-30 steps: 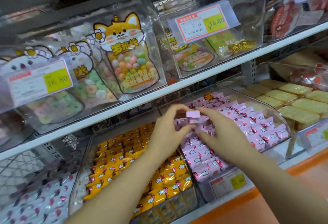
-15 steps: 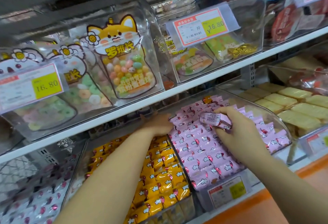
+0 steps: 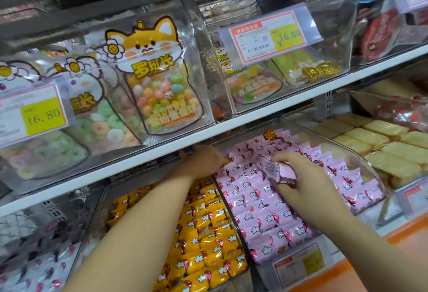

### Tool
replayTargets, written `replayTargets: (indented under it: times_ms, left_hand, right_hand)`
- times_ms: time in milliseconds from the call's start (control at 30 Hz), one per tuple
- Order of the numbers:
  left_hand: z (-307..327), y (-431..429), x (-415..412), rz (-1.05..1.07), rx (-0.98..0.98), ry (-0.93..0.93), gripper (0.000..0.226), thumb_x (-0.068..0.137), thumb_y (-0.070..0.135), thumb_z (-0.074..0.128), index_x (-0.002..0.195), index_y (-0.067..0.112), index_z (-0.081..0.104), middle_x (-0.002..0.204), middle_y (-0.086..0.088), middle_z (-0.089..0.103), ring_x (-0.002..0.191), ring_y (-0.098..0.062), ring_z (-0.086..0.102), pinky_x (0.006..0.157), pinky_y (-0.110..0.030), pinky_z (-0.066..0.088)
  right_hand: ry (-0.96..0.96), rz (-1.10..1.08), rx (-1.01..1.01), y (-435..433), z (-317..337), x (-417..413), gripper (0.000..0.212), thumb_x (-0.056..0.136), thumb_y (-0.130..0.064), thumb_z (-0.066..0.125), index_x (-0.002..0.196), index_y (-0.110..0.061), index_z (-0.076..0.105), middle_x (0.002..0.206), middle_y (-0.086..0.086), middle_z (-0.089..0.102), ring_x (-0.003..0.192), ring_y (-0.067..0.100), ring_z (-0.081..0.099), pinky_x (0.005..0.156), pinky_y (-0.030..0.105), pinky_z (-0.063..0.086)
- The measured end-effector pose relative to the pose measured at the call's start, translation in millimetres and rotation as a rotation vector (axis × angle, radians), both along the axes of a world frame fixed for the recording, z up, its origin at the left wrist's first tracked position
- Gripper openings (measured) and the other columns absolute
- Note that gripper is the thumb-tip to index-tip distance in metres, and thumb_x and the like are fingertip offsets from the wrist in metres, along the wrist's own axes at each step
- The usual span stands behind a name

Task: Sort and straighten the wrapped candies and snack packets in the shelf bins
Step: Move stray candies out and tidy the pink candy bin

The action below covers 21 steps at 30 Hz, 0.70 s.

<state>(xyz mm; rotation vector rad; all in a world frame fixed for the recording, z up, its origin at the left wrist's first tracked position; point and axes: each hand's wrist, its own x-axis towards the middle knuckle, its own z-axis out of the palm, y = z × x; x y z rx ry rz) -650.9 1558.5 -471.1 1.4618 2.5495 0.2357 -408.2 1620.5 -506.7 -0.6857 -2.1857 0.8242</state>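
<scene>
A clear bin (image 3: 372, 164) on the lower shelf holds rows of pink wrapped candies (image 3: 252, 206). My right hand (image 3: 308, 183) hovers over the middle of that bin, shut on a few pink candy packets (image 3: 275, 169) turned back side up. My left hand (image 3: 203, 159) reaches deep under the upper shelf, at the back where the pink bin meets the neighbouring bin of yellow wrapped candies (image 3: 203, 229). Its fingers are hidden, so what it touches cannot be made out.
The white upper shelf edge (image 3: 243, 122) runs just above my hands, carrying clear bins of cartoon-dog candy bags (image 3: 159, 78) and price tags (image 3: 268, 37). Pale yellow biscuit packs (image 3: 379, 143) fill the bin on the right; white-wrapped candies (image 3: 34, 264) lie at the lower left.
My hands, together on one pink candy a second ago, have split. The left went back under the shelf; the right moved over the pink bin holding pink packets.
</scene>
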Motion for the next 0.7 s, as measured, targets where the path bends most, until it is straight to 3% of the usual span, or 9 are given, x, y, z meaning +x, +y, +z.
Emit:
replayTargets:
  times_ms: [67, 133, 233, 333, 433, 500, 567, 600, 700]
  left_hand:
    - [-6, 4, -6, 0.091, 0.232, 0.018, 0.034, 0.087, 0.033, 0.039, 0.096, 0.024, 0.071, 0.106, 0.000, 0.068, 0.105, -0.022, 0.059, 0.103, -0.053, 0.036]
    - [-9, 8, -7, 0.155, 0.351, 0.094, 0.028, 0.092, 0.021, 0.048, 0.112, 0.022, 0.068, 0.121, 0.000, 0.064, 0.117, -0.022, 0.055, 0.108, -0.050, 0.032]
    - [-5, 16, -8, 0.186, 0.283, 0.074, 0.022, 0.089, 0.016, 0.060, 0.109, 0.019, 0.070, 0.120, 0.000, 0.065, 0.113, -0.018, 0.058, 0.108, -0.041, 0.037]
    - [-6, 25, -13, 0.203, 0.153, 0.137, 0.022, 0.086, 0.016, 0.066, 0.107, 0.020, 0.071, 0.118, 0.004, 0.066, 0.110, -0.016, 0.058, 0.104, -0.035, 0.040]
    - [-7, 32, -15, 0.276, 0.105, 0.298, 0.017, 0.086, 0.029, 0.067, 0.101, 0.025, 0.072, 0.112, 0.007, 0.066, 0.111, -0.020, 0.056, 0.102, -0.039, 0.034]
    - [-11, 38, -19, 0.332, 0.139, 0.275, 0.014, 0.087, 0.029, 0.065, 0.097, 0.022, 0.072, 0.107, 0.006, 0.067, 0.106, -0.019, 0.057, 0.097, -0.031, 0.035]
    - [-16, 44, -25, 0.382, 0.201, 0.200, 0.020, 0.093, 0.023, 0.056, 0.106, 0.017, 0.070, 0.113, 0.003, 0.065, 0.105, -0.014, 0.057, 0.075, -0.004, 0.025]
    - [-16, 45, -26, 0.424, 0.191, 0.201, 0.027, 0.096, 0.021, 0.048, 0.116, 0.015, 0.066, 0.121, 0.001, 0.062, 0.111, -0.014, 0.054, 0.068, -0.004, 0.020]
    - [-25, 49, -40, 0.372, 0.141, 0.299, 0.035, 0.097, 0.020, 0.041, 0.126, 0.012, 0.059, 0.130, -0.003, 0.056, 0.121, -0.016, 0.047, 0.066, -0.013, 0.005]
  right_hand:
    - [-0.030, -0.014, 0.042, -1, 1, -1, 0.041, 0.084, -0.021, 0.065, 0.121, -0.032, 0.052, 0.119, -0.015, 0.057, 0.069, 0.002, 0.052, 0.068, 0.023, 0.041]
    - [-0.068, -0.028, 0.075, -3, 2, -2, 0.042, 0.084, -0.029, 0.065, 0.123, -0.034, 0.052, 0.123, -0.019, 0.055, 0.079, 0.003, 0.053, 0.070, 0.020, 0.037]
    - [-0.104, -0.026, 0.096, -5, 3, -3, 0.044, 0.083, -0.039, 0.065, 0.125, -0.037, 0.051, 0.124, -0.025, 0.053, 0.081, -0.003, 0.047, 0.066, 0.015, 0.032]
    - [-0.107, -0.016, 0.093, -4, 4, -3, 0.046, 0.081, -0.042, 0.066, 0.124, -0.037, 0.052, 0.123, -0.024, 0.053, 0.097, -0.002, 0.051, 0.066, 0.005, 0.030]
    - [-0.101, -0.005, 0.079, -4, 3, -2, 0.046, 0.081, -0.041, 0.067, 0.124, -0.036, 0.052, 0.123, -0.023, 0.054, 0.105, 0.001, 0.053, 0.071, 0.011, 0.033]
    - [-0.098, -0.007, 0.078, -5, 3, -2, 0.046, 0.081, -0.042, 0.067, 0.124, -0.037, 0.052, 0.123, -0.024, 0.054, 0.105, 0.001, 0.053, 0.073, 0.013, 0.034]
    - [-0.093, -0.009, 0.076, -4, 2, -3, 0.046, 0.081, -0.041, 0.067, 0.125, -0.037, 0.051, 0.123, -0.024, 0.054, 0.104, 0.001, 0.052, 0.072, 0.012, 0.034]
    - [-0.090, -0.009, 0.073, -4, 2, -3, 0.047, 0.081, -0.041, 0.067, 0.125, -0.037, 0.051, 0.123, -0.024, 0.054, 0.103, 0.000, 0.052, 0.070, 0.009, 0.033]
    - [-0.095, -0.011, 0.076, -4, 1, -3, 0.047, 0.082, -0.041, 0.066, 0.126, -0.038, 0.050, 0.124, -0.025, 0.053, 0.105, -0.001, 0.051, 0.066, 0.000, 0.028]
